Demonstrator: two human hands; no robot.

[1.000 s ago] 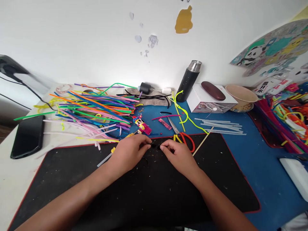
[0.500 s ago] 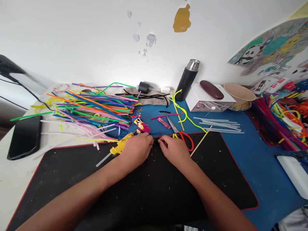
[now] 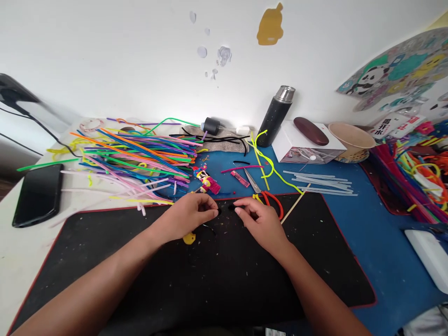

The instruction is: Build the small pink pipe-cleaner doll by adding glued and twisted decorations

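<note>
My left hand [image 3: 191,212] is closed in a pinch on a small black fuzzy piece [image 3: 219,211]. Facing it, the thumb and forefinger of my right hand [image 3: 261,219] pinch another bit of black fuzzy material [image 3: 231,207]. Against the black mat I cannot tell whether the two bits join. Just beyond my left fingers lies a small figure [image 3: 209,183] in magenta with a black-and-white face. Part of a yellow glue gun [image 3: 189,238] shows below my left wrist; the rest is hidden. Orange-handled scissors [image 3: 275,203] lie behind my right hand.
A heap of coloured pipe cleaners [image 3: 140,154] covers the back left, near a phone [image 3: 38,196]. At the back stand a black thermos [image 3: 275,116], a white box [image 3: 304,149] and a beige bowl [image 3: 352,140]. Clear glue sticks [image 3: 322,182] and a wooden stick [image 3: 296,204] lie right.
My left hand has turned and shifted left and slightly down, so the black piece shows at its fingertips. The glue gun's body is now covered by that hand. My right fingers have opened out somewhat, still pinching.
</note>
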